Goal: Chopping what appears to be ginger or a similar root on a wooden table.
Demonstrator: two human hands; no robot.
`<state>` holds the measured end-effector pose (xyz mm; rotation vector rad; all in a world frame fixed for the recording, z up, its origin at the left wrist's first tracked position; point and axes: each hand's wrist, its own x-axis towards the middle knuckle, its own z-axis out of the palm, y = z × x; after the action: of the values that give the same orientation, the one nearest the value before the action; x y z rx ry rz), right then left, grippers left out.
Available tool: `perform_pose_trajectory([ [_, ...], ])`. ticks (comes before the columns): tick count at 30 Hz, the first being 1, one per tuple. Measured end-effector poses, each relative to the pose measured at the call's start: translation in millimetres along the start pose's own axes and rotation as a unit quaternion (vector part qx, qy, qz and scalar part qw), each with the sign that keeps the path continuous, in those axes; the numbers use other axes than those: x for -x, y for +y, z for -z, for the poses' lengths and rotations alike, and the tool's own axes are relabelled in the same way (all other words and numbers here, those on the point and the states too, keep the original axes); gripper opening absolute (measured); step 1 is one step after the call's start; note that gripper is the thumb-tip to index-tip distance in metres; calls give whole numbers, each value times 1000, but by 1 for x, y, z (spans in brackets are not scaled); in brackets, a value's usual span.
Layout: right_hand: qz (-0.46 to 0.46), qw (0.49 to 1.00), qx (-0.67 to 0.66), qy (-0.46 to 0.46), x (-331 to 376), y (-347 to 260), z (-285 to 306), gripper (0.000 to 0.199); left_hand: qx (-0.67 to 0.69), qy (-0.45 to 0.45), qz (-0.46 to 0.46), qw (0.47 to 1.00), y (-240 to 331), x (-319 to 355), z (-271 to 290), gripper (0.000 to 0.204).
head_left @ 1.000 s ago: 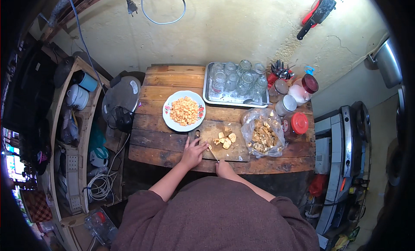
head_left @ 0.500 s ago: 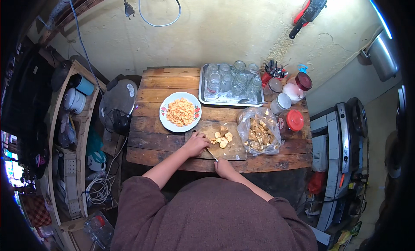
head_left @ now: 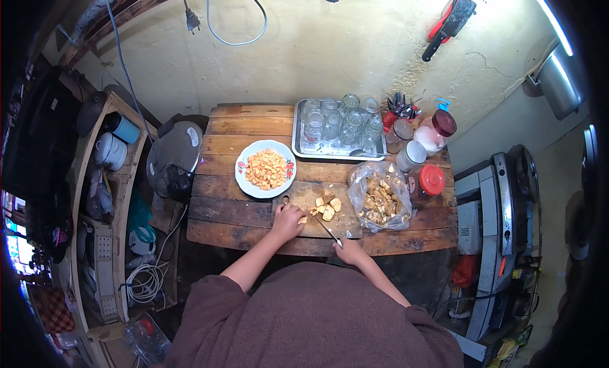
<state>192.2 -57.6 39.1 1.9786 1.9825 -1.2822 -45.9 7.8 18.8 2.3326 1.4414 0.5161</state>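
My right hand (head_left: 347,251) is closed round the handle of a knife (head_left: 328,230), whose blade slants up and left over a wooden cutting board (head_left: 346,226). My left hand (head_left: 288,223) rests on the board's left part, fingers curled on a small yellowish food piece (head_left: 302,220) that shows at the fingertips. Between the hands and a little farther off lie several pale yellow chunks with brown skin (head_left: 328,208). Beyond the board stands a white flowered plate (head_left: 240,172) heaped with small orange-yellow cubes (head_left: 266,169). To the right, a clear plastic bag (head_left: 375,223) holds more brown-skinned chunks.
At the back of the plank table (head_left: 241,124), a metal tray (head_left: 339,157) holds several upturned glasses. Lidded jars (head_left: 431,179) and a red cutlery holder (head_left: 391,119) stand at the right. A shelf (head_left: 118,209) and a dark round-lidded appliance (head_left: 174,149) are at the left.
My right hand has moved right with the knife, drawing the blade away from my left hand. My left hand has shifted slightly toward me, and the view has tilted a little.
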Motion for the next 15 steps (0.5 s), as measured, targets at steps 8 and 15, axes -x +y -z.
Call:
perform_pose_trajectory([
  [8,-14,997,-67,40,-16,-11,-44,40,37,96,80,991,10,16,2,29],
  [15,16,997,-75,33,-16,-18,-50,37,67,58,59,994,-3,19,-6,30],
])
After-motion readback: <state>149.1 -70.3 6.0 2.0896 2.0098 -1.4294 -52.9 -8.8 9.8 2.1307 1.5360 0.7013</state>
